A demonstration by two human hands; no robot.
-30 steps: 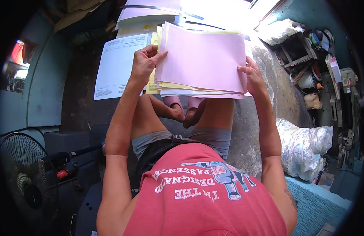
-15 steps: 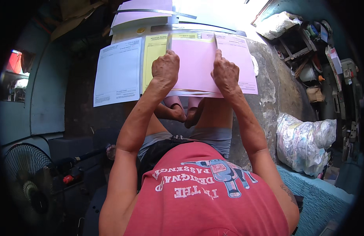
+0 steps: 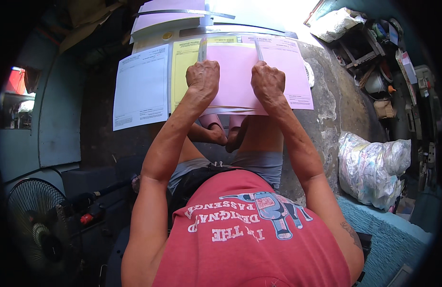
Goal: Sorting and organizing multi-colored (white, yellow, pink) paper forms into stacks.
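Observation:
A plain pink sheet (image 3: 235,76) lies before me, with several paper edges showing under its near side. My left hand (image 3: 202,79) is closed at its left edge, knuckles up. At its right edge my right hand (image 3: 268,82) is closed as well; both hands seem to grip the sheet, though the fingertips are hidden underneath. Narrow greyish strips run from each hand toward the far side. Left of the pink sheet are a yellow printed form (image 3: 180,81) and a white printed form (image 3: 142,86). A pink printed form (image 3: 297,79) lies to the right.
Beyond the forms lie a metal ruler (image 3: 192,32), a small yellow round thing (image 3: 168,35) and stacked pink sheets (image 3: 168,21) with a dark strip across them. A fan (image 3: 41,229) stands at the lower left. At the right is a stuffed clear plastic bag (image 3: 371,170).
My right hand has shifted slightly left, and its index finger, stretched out before, is now curled in. The pink sheet's far edge has moved a little left. My left hand stays almost in place.

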